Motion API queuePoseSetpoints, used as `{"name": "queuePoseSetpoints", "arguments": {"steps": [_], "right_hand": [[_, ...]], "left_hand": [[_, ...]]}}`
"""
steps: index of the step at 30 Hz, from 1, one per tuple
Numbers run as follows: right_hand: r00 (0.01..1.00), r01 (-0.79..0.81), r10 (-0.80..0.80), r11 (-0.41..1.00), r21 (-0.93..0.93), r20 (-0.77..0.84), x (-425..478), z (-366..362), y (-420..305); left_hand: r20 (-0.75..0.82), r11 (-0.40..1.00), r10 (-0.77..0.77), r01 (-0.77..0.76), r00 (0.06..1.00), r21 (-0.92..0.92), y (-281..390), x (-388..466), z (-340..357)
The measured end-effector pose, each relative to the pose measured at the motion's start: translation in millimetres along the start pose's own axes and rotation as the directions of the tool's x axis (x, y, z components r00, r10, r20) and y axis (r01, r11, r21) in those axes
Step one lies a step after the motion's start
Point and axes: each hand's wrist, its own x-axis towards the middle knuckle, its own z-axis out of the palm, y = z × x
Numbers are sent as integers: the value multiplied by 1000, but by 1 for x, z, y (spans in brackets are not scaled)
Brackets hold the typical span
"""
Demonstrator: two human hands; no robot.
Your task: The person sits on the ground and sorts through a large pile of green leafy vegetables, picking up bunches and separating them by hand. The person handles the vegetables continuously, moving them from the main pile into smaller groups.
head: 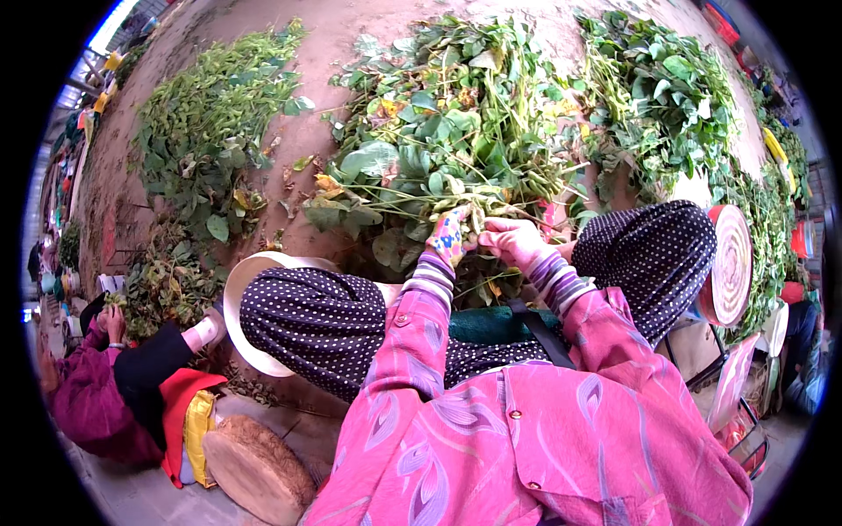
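My left hand (pixel 450 238), in a flower-patterned glove, grips a bean plant stalk with green pods (pixel 475 212). Against it, my right hand (pixel 516 242) has thumb and fingers pinched at the pods; what lies between its fingertips is partly hidden. Both hands meet just in front of my lap. Beyond them spreads a heap of uprooted bean plants (pixel 454 125), with broad green leaves, some yellowed ones and many pods. Loose stems and leaves hang below my hands.
A white bucket (pixel 240 315) stands by my left knee. More bean plants lie at left (pixel 217 112) and right (pixel 671 92). A round coiled-pattern object (pixel 731 266) is beside my right knee. A person (pixel 99 401) sits at left near a round wooden-topped stool (pixel 253 470).
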Motion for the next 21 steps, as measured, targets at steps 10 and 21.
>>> {"name": "queuePoseSetpoints", "arguments": {"steps": [10, 21], "right_hand": [[998, -44, 47, 997, 65, -45, -9, 0, -15], [944, 202, -211, 977, -64, -252, 6, 23, 8]], "left_hand": [[-167, 956, -38, 84, 985, 280, 15, -2, 18], [-182, 1000, -8, 5, 983, -13, 3, -2, 19]]}}
